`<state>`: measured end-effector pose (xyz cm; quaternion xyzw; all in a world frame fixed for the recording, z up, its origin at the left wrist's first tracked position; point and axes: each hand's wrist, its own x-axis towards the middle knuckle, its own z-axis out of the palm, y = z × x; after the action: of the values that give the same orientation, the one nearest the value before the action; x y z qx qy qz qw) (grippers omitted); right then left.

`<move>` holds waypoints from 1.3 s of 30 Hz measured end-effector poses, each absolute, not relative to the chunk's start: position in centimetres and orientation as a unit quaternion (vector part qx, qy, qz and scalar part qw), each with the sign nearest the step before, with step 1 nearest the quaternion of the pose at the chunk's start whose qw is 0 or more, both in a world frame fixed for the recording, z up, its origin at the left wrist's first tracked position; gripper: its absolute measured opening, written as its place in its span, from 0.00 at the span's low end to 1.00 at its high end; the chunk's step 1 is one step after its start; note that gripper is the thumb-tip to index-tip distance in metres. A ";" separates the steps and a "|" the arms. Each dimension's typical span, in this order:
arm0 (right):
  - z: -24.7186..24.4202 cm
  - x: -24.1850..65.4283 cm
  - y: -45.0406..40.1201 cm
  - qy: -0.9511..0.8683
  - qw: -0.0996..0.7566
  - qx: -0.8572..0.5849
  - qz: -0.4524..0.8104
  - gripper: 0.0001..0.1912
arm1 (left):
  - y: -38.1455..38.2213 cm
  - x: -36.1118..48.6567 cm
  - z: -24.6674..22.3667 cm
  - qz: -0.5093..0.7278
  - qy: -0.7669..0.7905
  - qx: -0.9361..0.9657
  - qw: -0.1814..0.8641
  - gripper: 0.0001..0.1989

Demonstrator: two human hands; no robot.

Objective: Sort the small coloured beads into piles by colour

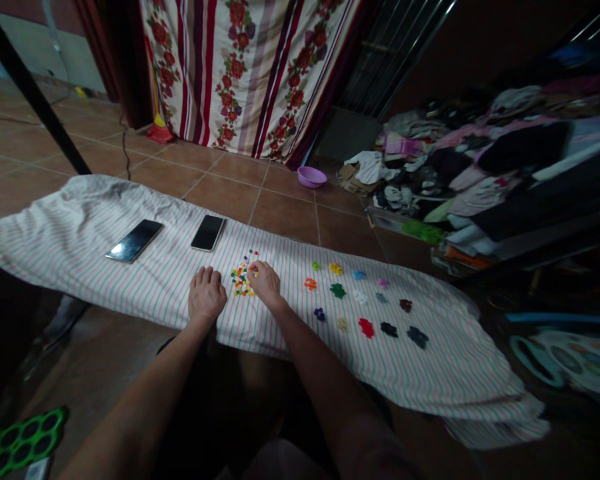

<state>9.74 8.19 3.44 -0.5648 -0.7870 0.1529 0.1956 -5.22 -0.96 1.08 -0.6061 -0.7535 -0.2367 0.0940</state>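
A mixed pile of tiny coloured pieces (242,283) lies on the striped cloth (275,327). My right hand (265,281) is over the pile's right edge, thumb and fingertips pressed together; anything between them is too small to make out. Just left of the pile, my left hand (207,293) rests palm down on the cloth, its fingers lying flat. Several small heaps sorted by colour lie to the right, among them a red heap (366,327), a dark green heap (338,291), a yellow heap (335,269) and a brown heap (405,305).
Two phones, one at the left (136,241) and one nearer the pile (208,233), lie on the cloth. Beyond it, a purple basin (312,177) stands on the tiled floor. Clothes (460,153) are heaped at the right. A green holder (25,440) is at the lower left.
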 end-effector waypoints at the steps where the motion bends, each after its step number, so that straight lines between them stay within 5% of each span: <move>1: 3.3 10.0 8.2 -0.781 0.218 -0.562 0.165 0.07 | -1.0 -5.2 1.0 -0.239 -0.753 -0.606 0.093 0.16; 13: 1.3 14.4 6.4 -0.653 0.389 -0.567 0.317 0.05 | -1.0 -5.3 1.0 -0.258 -0.748 -0.607 0.077 0.16; 25: 2.8 18.3 4.2 -0.663 0.336 -0.602 0.289 0.04 | -1.0 -5.4 0.6 -0.258 -0.745 -0.607 0.100 0.15; 39: 3.5 25.9 6.1 -0.653 0.310 -0.683 0.105 0.07 | -1.1 -5.3 0.9 -0.267 -0.742 -0.608 0.091 0.16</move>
<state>25.88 6.14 3.50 -0.6829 -0.6532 0.1045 0.3098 -5.33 -1.10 0.93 -0.6076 -0.7424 -0.2673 0.0910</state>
